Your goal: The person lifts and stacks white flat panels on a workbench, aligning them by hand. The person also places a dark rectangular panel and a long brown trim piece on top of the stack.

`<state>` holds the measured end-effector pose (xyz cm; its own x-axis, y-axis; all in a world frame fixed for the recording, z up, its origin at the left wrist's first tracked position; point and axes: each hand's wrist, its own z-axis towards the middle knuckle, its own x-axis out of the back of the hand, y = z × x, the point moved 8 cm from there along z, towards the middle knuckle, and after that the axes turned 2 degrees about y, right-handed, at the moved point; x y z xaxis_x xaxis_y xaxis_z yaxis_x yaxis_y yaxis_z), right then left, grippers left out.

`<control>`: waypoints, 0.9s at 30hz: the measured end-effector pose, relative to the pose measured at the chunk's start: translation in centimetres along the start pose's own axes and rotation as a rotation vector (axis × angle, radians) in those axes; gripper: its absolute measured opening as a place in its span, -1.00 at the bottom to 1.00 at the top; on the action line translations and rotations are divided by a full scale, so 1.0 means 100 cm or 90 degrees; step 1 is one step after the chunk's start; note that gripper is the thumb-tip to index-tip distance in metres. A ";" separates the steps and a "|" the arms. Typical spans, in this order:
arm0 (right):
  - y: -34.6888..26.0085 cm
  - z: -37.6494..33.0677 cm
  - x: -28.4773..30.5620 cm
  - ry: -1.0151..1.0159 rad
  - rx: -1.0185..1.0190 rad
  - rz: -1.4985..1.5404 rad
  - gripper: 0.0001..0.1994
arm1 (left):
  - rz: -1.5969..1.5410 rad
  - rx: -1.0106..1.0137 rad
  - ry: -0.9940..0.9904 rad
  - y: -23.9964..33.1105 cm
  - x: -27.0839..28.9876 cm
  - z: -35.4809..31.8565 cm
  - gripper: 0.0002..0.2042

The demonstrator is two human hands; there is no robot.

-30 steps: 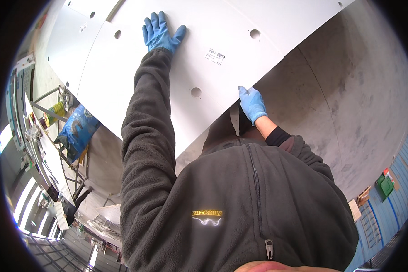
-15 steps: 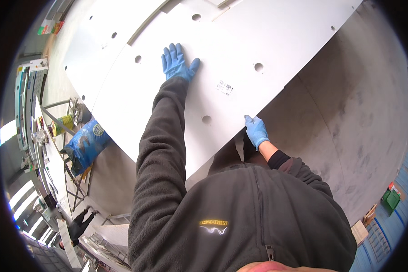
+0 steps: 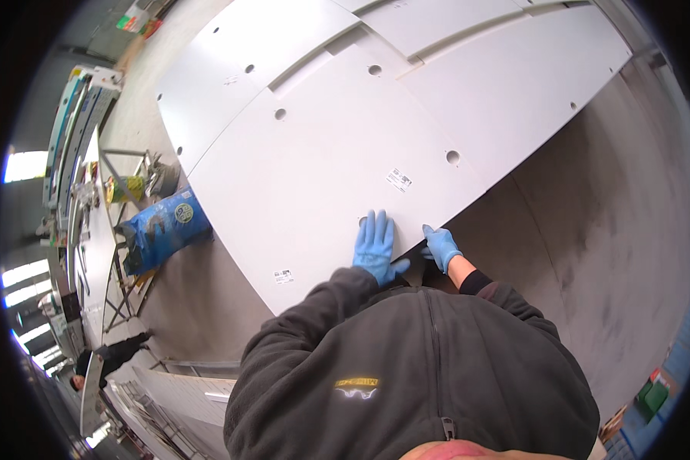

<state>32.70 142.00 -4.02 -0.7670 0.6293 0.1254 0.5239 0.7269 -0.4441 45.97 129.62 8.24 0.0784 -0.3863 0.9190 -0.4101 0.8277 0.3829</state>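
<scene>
A large white panel [image 3: 307,192] with round holes and small printed labels lies in front of me. My left hand [image 3: 374,249], in a blue glove, rests flat on it close to the near edge, fingers stretched out and partly covering a hole. At the panel's near right edge my right hand [image 3: 441,247], also in a blue glove, grips the rim with the thumb on top. Its other fingers are partly hidden below the edge. One label [image 3: 399,180] sits ahead of my hands; a second label [image 3: 283,277] is near the lower left corner.
More white panels [image 3: 521,84] lie beyond, with stepped gaps between them. To the left a blue sack [image 3: 165,226] leans by a metal frame [image 3: 115,303]. A person in dark clothes [image 3: 115,356] is at the far lower left. Grey floor [image 3: 583,222] stretches to the right.
My left hand has drawn back from the panel's middle to its near edge, still flat. My right hand stays at the edge. The view has shifted, and the second label has come into sight.
</scene>
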 end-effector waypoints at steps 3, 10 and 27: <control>0.003 0.001 -0.001 -0.050 -0.038 0.028 -0.42 | 0.060 0.000 -0.027 0.010 -0.022 -0.018 0.02; 0.002 0.006 -0.006 -0.202 -0.081 -0.062 -0.32 | 0.197 0.026 0.077 0.008 -0.034 -0.029 -0.25; -0.002 0.011 -0.003 -0.330 -0.112 -0.249 -0.18 | 0.293 0.112 0.101 0.011 -0.052 -0.032 -0.26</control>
<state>32.42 141.33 -4.93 -0.9681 0.1294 -0.2145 0.1907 0.9359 -0.2962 47.99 133.86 4.17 -0.0149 0.0793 0.9967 -0.5804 0.8111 -0.0732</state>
